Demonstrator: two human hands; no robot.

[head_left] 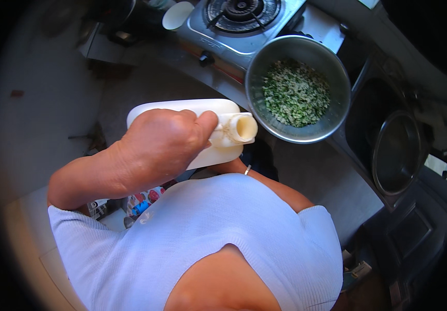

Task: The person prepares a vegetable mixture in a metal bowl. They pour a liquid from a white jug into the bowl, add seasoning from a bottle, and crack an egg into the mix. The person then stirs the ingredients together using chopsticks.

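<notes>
The left hand [163,142] has its fingers curled tight around the neck of a white jug [197,129]. The right hand [231,167] is mostly hidden under the jug, so I cannot tell its grip. The jug lies tipped, cap off, its mouth just left of the metal bowl [332,111] of chopped greens [296,93]. Nothing is pouring yet.

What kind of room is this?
Most likely a kitchen: a gas stove sits on the counter, a metal bowl holds chopped green and white food, and the left hand tilts a white jug.
</notes>
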